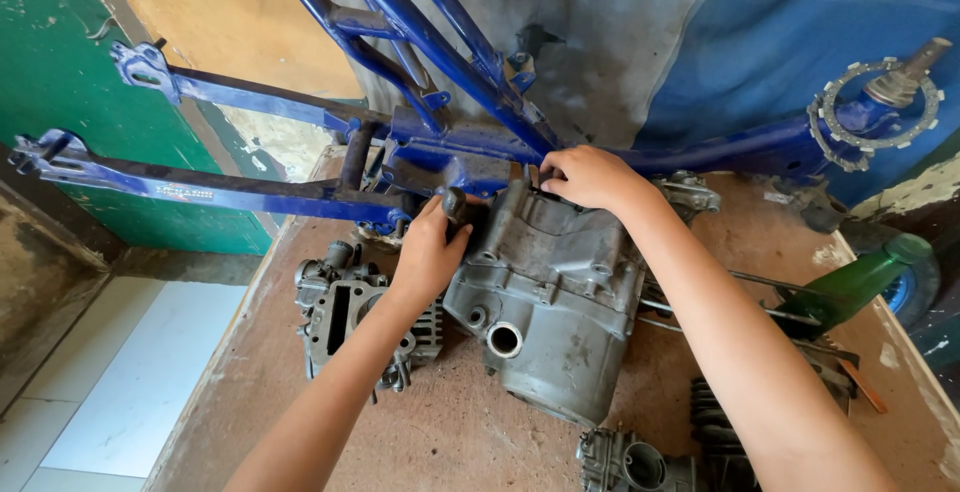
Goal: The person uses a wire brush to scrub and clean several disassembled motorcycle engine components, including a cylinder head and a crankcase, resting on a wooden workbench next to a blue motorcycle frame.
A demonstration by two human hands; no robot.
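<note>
Both arms reach fwd — left hand (430, 247) fingers curled, right hand (590, 177) knuckles up, fingers bent down.

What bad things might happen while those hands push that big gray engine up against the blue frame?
1. The left hand and right hand sit right where the gray engine case meets the blue frame, so fingers might get pinched.
2. The engine case looks heavy and tilted; it might slip onto the cylinder head beside it.
3. The green bottle lies near the right arm and might get knocked.
</note>
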